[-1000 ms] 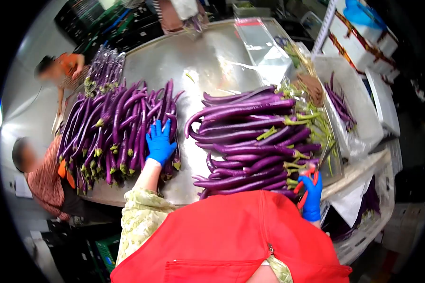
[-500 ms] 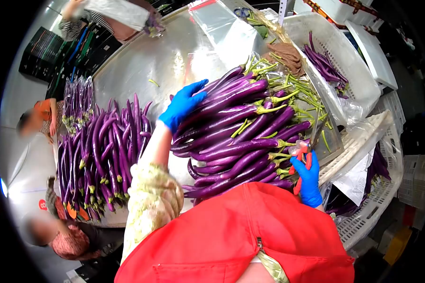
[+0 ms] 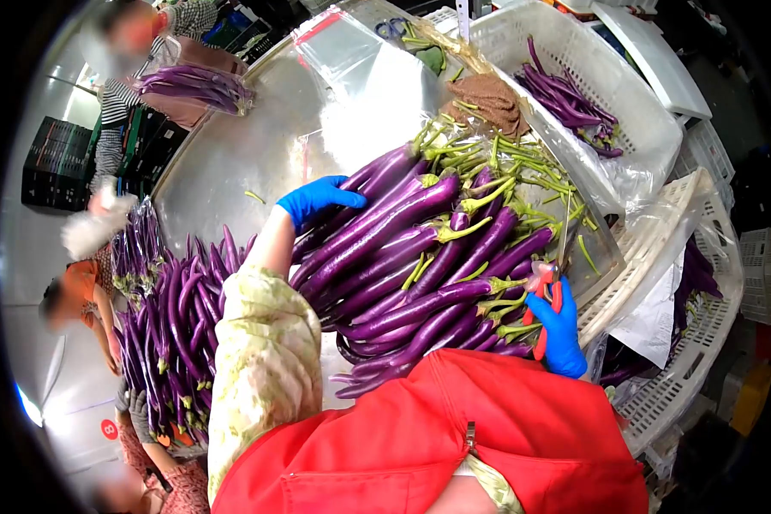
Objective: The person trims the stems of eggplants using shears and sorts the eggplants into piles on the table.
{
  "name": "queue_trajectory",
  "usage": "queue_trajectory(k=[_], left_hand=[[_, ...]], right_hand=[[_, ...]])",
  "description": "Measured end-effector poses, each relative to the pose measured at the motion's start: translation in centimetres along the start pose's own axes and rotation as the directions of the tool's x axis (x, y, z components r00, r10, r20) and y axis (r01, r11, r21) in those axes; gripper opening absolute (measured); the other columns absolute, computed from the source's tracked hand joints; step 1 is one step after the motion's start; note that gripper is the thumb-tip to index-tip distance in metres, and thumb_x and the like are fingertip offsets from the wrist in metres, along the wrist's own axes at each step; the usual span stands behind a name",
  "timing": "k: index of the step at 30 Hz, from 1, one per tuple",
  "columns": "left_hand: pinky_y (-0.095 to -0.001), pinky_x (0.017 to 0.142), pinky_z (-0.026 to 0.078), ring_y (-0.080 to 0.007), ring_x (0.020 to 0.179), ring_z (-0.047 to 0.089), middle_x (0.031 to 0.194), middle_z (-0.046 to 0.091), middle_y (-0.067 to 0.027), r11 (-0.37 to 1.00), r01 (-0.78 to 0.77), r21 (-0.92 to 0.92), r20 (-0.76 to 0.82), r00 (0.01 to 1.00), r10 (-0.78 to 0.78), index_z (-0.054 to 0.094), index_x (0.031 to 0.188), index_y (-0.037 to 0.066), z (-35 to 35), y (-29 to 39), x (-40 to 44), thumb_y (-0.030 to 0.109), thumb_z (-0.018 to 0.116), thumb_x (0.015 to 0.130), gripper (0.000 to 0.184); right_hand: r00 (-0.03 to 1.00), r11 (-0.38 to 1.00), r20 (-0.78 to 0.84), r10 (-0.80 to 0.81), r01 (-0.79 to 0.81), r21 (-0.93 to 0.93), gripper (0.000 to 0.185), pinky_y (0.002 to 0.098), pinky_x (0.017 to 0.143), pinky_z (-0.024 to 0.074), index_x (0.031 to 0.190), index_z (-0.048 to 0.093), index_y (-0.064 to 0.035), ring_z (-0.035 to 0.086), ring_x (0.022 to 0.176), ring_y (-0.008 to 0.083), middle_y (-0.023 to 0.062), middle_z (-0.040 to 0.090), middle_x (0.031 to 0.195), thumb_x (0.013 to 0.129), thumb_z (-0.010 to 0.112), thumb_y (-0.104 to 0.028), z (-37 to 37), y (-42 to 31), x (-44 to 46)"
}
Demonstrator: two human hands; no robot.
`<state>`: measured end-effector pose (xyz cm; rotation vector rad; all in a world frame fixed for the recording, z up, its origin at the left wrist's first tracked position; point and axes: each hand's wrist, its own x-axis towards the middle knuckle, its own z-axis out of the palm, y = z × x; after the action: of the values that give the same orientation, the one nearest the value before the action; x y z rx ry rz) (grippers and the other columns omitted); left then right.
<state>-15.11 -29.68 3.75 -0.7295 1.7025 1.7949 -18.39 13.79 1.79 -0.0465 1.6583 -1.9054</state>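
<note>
My left hand [image 3: 321, 202], in a blue glove, lies on the far left side of a big pile of long purple eggplants [image 3: 385, 231]. Its visible fingers are stretched out over the eggplants, touching them; the undersides do not show. On the right, my right hand [image 3: 558, 330], also gloved in blue, is closed around red-handled shears [image 3: 540, 341]. The blades of these point away from me, beside the green stem ends of the pile. Cut green stems [image 3: 540, 171] lie scattered beyond the stem ends.
More eggplants [image 3: 176, 330] lie at left, near bagged ones [image 3: 139, 244]. Clear plastic bags [image 3: 368, 81] and a brown cloth [image 3: 488, 101] lie on the metal table [image 3: 231, 163]. White crates [image 3: 660, 141] stand at right. Other people work along the left; one holds bagged eggplants [image 3: 193, 88].
My left hand has shifted slightly over the eggplants, its fingers less spread. The shears stay in my right hand. The view has turned a little, and a person at upper left shows more.
</note>
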Motion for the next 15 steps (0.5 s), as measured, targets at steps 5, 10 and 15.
queue_trajectory(k=[5, 10, 15], left_hand=[[-0.0345, 0.096, 0.044, -0.0205, 0.106, 0.058, 0.122, 0.058, -0.0123, 0.996, -0.086, -0.028, 0.138, 0.986, 0.089, 0.044, 0.133, 0.001, 0.7, 0.1, -2.3, 0.016, 0.074, 0.074, 0.067], [-0.0364, 0.105, 0.035, -0.0242, 0.12, 0.048, 0.134, 0.048, -0.0149, 0.972, 0.026, -0.232, 0.241, 0.97, 0.031, 0.033, 0.141, 0.003, 1.7, 0.5, -4.8, 0.019, 0.077, 0.071, 0.084], [-0.0333, 0.105, 0.033, -0.0185, 0.118, 0.047, 0.129, 0.052, -0.0091, 0.944, -0.225, 0.242, -0.073, 0.966, 0.249, 0.04, 0.137, 0.002, 4.7, 0.7, -6.8, 0.009, 0.078, 0.07, 0.077]], right_hand=[[0.998, 0.998, 0.01, 0.06, -0.06, -0.007, 0.047, 0.0213, 0.061, 0.0411, 0.128, 0.047, -0.0072, 0.049, 0.079, 0.008, 0.0011, 0.051, 0.098, 0.082, 0.057, -0.006, 0.4, -0.3, 0.5], [0.999, 0.999, 0.008, 0.035, -0.035, -0.012, 0.048, 0.0212, 0.06, 0.0411, 0.128, 0.047, -0.0074, 0.048, 0.075, 0.0075, 0.0009, 0.052, 0.097, 0.082, 0.059, -0.006, 0.1, -0.1, 0.4], [1.0, 1.0, 0.01, 0.03, -0.03, -0.005, 0.052, 0.0213, 0.06, 0.0417, 0.13, 0.046, -0.007, 0.049, 0.073, 0.0065, -0.0002, 0.052, 0.093, 0.081, 0.063, -0.007, -0.2, 1.1, 0.8]])
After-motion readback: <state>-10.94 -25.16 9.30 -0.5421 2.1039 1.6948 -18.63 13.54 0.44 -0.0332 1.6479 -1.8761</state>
